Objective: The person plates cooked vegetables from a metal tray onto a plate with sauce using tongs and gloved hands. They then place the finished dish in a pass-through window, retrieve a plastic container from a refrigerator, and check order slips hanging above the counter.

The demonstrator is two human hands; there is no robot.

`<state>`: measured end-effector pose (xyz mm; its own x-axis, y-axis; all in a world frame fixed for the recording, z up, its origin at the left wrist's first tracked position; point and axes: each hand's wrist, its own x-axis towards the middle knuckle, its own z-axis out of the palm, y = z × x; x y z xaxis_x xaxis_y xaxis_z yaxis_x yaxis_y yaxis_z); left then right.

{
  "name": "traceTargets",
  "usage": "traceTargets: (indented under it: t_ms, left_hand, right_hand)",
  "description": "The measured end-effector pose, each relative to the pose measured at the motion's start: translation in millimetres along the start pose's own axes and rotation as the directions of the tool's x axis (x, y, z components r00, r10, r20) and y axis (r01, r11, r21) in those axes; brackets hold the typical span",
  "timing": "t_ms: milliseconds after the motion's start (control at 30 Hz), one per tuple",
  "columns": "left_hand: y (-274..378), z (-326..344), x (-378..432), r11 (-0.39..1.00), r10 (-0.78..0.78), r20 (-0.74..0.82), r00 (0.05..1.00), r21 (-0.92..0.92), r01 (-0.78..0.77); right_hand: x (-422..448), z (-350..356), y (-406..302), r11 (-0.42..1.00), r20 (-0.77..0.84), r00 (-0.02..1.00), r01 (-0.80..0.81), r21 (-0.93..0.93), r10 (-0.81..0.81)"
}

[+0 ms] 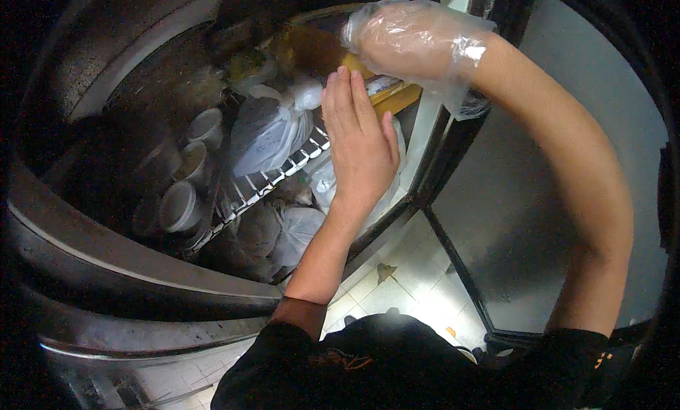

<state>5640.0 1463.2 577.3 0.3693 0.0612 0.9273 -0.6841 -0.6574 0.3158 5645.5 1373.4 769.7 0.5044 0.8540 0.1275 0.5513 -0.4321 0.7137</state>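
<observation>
My left hand (361, 144) is bare and held flat, fingers stretched out and thumb apart, over the front of a shelf in a cold cabinet. Its palm faces away, and nothing shows in its grasp. A yellow tray (401, 99) lies just beyond its fingertips. Clear plastic, like a loose disposable glove or bag, wraps my right hand (409, 40), which is above the tray near the cabinet's frame. The fingers of that hand are hidden. Left of my left hand, a knotted white plastic bag (276, 136) rests on the wire shelf (265, 184).
Several lidded tubs (179, 207) stand at the shelf's left. More tied plastic bags (300, 232) sit below the shelf. A door panel with a dark frame (563, 208) stands swung out on the right. A dry leaf (386, 273) lies on the tiled floor (398, 295).
</observation>
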Motion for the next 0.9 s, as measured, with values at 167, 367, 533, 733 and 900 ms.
traceTargets:
  t_ms: [167, 367, 533, 733, 900]
  left_hand:
    - [-2.6, 18.2, 22.8, 0.998, 0.028, -0.022, 0.999, 0.048, -0.027]
    - [12.3, 30.9, 18.9, 0.998, 0.013, -0.021, 1.000, 0.058, -0.012]
    - [27.4, 26.2, 66.1, 0.998, 0.046, -0.078, 0.996, 0.044, -0.043]
    - [38.3, 22.1, 130.9, 0.999, 0.028, -0.074, 0.997, 0.040, -0.025]
    - [32.9, 24.3, 133.7, 0.999, 0.026, -0.063, 0.998, 0.049, -0.023]
  right_hand:
    - [2.5, 15.5, 37.1, 0.990, -0.154, 0.982, 0.094, -0.102, -0.109]
    - [-14.5, -3.2, 54.6, 0.993, -0.007, 1.000, 0.010, 0.116, -0.009]
    - [-19.1, -54.8, 126.5, 0.981, -0.160, 0.986, -0.021, 0.195, 0.053]
    - [-13.2, -90.5, 190.5, 0.947, -0.142, 0.966, -0.171, 0.272, 0.215]
    - [-13.8, -53.9, 173.4, 0.950, -0.420, 0.886, -0.066, 0.306, 0.197]
